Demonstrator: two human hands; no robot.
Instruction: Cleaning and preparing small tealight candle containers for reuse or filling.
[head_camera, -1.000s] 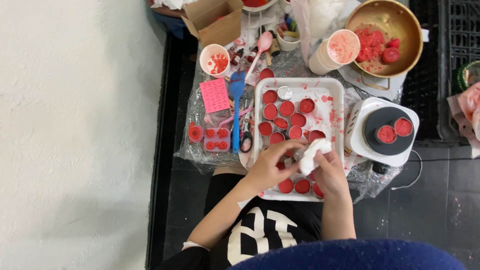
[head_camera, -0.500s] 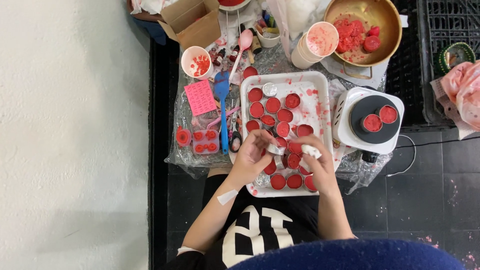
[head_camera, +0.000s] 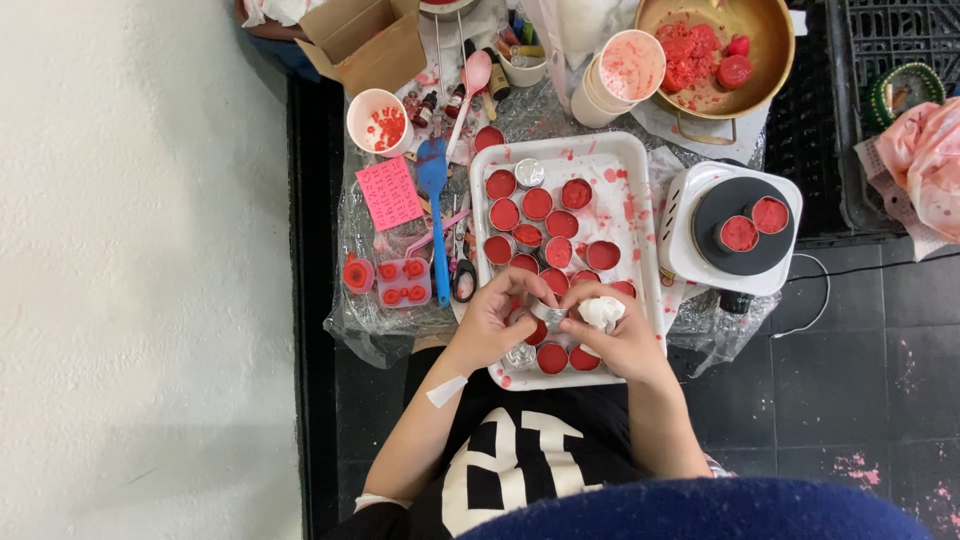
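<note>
Over the near end of a white tray (head_camera: 645, 225) my left hand (head_camera: 497, 318) grips a small round metal tin (head_camera: 548, 314). My right hand (head_camera: 620, 335) is closed around a crumpled white tissue (head_camera: 603, 312) and rests against the tin. Several small tins filled with red wax (head_camera: 537, 204) stand in rows on the tray, one with a silver lid (head_camera: 529, 173) at its far end. More red tins (head_camera: 552, 357) sit just below my hands. Red splashes mark the tray.
A white hotplate (head_camera: 735, 230) with two red tins stands to the right. A brass bowl of red wax (head_camera: 715, 45), paper cups (head_camera: 620, 72), a blue spatula (head_camera: 435, 215), a pink card (head_camera: 390, 192), scissors (head_camera: 462, 275) and a small mould (head_camera: 402, 282) lie on plastic sheet. White wall at left.
My hands have drawn closer together over the tray's near end. The left hand now holds a metal tin and the tissue in my right hand is pressed beside it.
</note>
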